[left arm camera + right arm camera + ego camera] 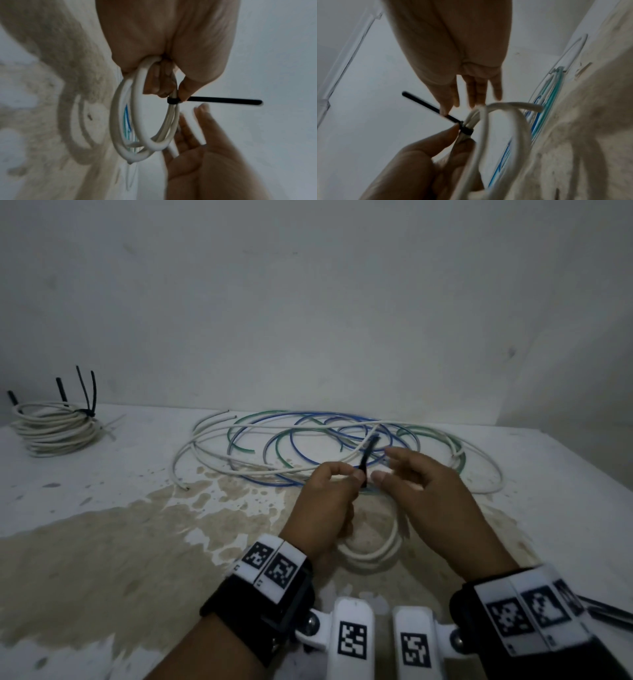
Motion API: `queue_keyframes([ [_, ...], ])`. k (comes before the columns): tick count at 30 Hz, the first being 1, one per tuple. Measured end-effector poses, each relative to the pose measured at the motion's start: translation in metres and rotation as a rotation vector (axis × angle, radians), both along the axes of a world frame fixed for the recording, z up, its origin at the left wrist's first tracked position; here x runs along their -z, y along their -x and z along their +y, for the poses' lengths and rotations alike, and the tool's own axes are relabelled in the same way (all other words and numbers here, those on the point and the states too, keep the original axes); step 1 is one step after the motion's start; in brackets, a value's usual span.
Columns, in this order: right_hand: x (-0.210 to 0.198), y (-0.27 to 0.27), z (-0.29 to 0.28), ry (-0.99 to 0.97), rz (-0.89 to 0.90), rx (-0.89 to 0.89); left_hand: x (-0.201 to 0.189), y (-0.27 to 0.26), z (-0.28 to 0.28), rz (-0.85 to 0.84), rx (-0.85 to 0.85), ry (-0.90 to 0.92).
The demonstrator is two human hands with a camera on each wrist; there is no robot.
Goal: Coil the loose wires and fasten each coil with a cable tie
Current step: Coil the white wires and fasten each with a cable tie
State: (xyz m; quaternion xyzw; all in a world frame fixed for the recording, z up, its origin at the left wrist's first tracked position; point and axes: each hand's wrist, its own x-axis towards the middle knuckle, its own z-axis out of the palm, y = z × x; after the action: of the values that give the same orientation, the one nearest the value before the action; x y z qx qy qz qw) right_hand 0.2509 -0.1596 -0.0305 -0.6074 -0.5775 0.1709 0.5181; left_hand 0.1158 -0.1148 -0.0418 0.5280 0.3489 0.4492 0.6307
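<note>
My left hand (349, 475) pinches a small white wire coil (142, 121) between thumb and fingers, right at the black cable tie (173, 101) wrapped round its strands. The tie's free tail (223, 101) sticks straight out from the coil. My right hand (385, 463) hovers just right of the tie with fingers straight and spread, holding nothing. In the right wrist view its thumb tip sits close to the tail (423, 104). In the head view the coil (376, 553) hangs below both hands. Loose white, blue and green wires (308, 446) lie tangled on the table behind.
A bigger white coil (54, 429) bound with black ties lies at the far left by the wall. The white table (102, 542) has a large brown stain. Thin dark strips (606, 613) lie at the right edge. A plain wall closes off the back.
</note>
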Motion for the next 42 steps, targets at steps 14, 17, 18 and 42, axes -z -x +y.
queue_keyframes([
  [14, 0.002, 0.007, -0.003, 0.104, 0.336, -0.043, -0.011, 0.041, -0.002, -0.018, 0.202, 0.148],
  [17, 0.0, 0.019, -0.005, 0.233, 0.374, -0.109, -0.012, 0.057, -0.001, -0.015, 0.117, 0.117],
  [18, -0.002, 0.024, -0.005, 0.279, 0.363, -0.141, -0.012, 0.065, -0.001, 0.011, 0.085, 0.097],
  [42, -0.034, 0.268, 0.122, 0.496, 0.126, -0.654, -0.035, 0.328, 0.07, 0.338, -0.175, 0.057],
])
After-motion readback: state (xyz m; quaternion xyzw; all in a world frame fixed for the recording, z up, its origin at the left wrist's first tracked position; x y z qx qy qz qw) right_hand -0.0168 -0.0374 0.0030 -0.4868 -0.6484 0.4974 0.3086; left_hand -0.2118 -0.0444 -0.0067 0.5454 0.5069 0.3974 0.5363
